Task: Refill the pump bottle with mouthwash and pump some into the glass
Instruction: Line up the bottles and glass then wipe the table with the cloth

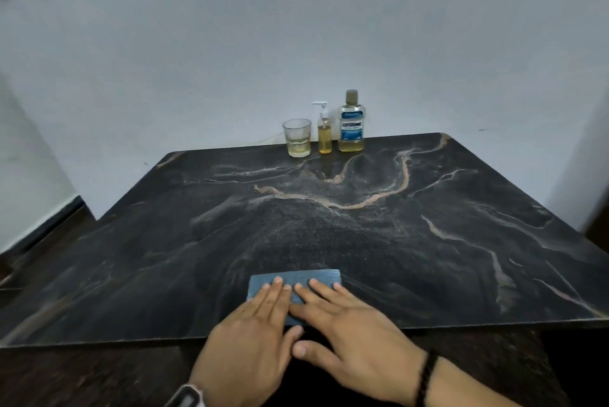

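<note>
At the far edge of the dark marbled worktop point(428, 241) stand three things in a row: a clear glass point(297, 137) with a little yellow liquid at the bottom, a slim pump bottle point(324, 133) about two-thirds full of yellow liquid, and a mouthwash bottle point(352, 124) with a blue label. At the near edge lies a blue cloth point(316, 275). The left hand point(253, 340) and right hand point(349, 331) lie flat on it, fingers spread, each grip open and clasping nothing.

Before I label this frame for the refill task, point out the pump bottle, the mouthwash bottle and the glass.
pump bottle point(325, 139): head view, its amber-filled body.
mouthwash bottle point(351, 128): head view, its blue label.
glass point(297, 138): head view, its clear wall.
</note>
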